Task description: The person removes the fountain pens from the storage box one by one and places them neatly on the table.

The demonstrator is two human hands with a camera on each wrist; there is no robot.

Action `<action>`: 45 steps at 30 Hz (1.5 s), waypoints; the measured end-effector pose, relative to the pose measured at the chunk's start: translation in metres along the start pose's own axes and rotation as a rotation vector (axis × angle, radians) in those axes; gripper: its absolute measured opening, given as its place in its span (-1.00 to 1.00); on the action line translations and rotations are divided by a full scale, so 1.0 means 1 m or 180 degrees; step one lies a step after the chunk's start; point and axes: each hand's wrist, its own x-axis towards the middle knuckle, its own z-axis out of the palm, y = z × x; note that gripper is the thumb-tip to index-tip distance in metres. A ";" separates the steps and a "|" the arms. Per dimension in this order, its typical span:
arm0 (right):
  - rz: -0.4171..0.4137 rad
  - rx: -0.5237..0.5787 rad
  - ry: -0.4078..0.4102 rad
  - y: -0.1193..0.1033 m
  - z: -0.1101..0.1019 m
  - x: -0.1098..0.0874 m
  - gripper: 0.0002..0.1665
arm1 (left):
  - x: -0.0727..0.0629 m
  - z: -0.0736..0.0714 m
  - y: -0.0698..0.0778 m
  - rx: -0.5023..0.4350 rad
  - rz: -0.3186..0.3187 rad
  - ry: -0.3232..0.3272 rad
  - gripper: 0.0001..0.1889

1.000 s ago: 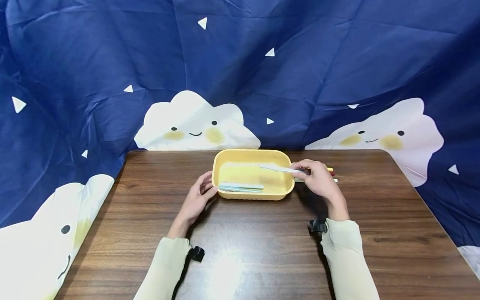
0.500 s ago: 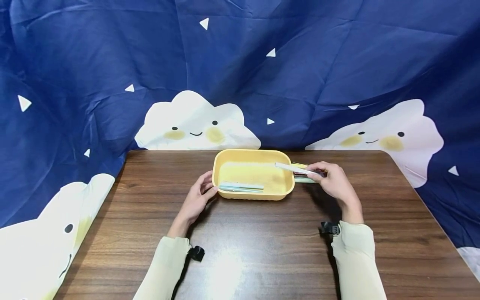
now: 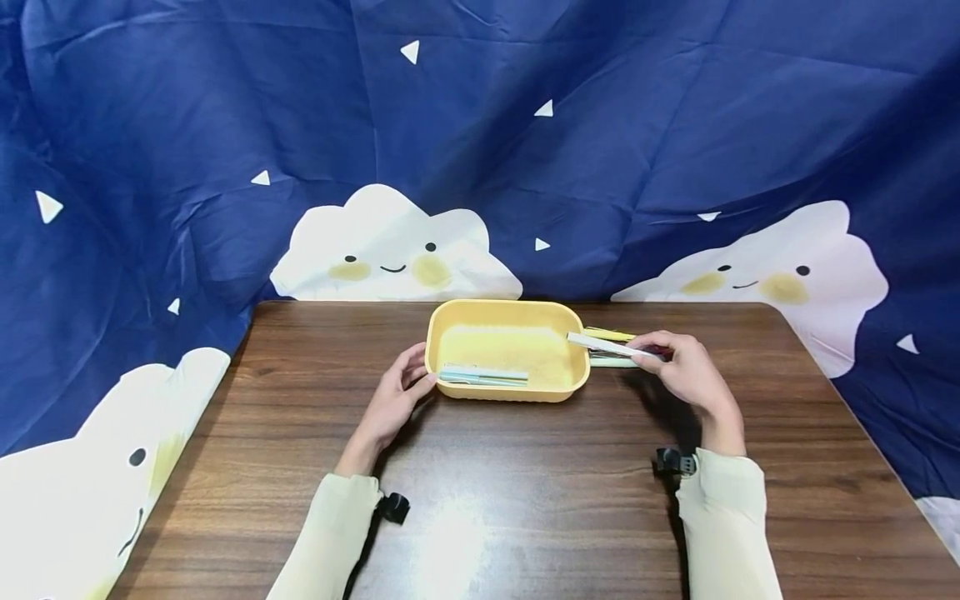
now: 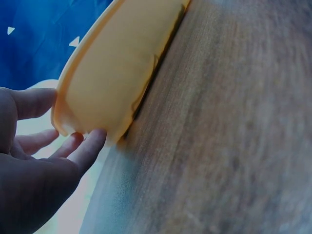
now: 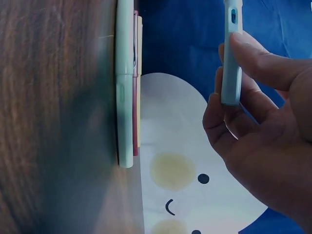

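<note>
By the far edge of the worktop point(image 3: 570, 500), the left hand point(image 3: 393, 397) rests spread against a yellow tray point(image 3: 510, 333); the right grip point(image 3: 688, 372) pinches a pale pen point(image 3: 603, 343).

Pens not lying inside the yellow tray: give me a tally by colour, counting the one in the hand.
Mint green, on the table: 1 pen
Dark red, on the table: 1 pen
Yellow, on the table: 1 pen
Pale blue, near white in the head view, in the right hand: 1 pen
Total: 4 in view
</note>
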 end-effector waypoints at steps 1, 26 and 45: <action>-0.0001 0.0006 -0.0026 0.001 0.000 -0.001 -0.87 | 0.000 0.000 0.000 -0.0003 0.0006 -0.0001 -0.38; 0.0110 0.0090 -0.0215 0.026 -0.012 -0.017 -0.85 | -0.002 0.001 0.000 0.0049 -0.0004 0.0021 -0.38; 0.0203 -0.0469 -0.0533 0.044 -0.012 -0.013 -0.88 | -0.001 0.000 0.001 0.0039 0.0004 0.0004 -0.39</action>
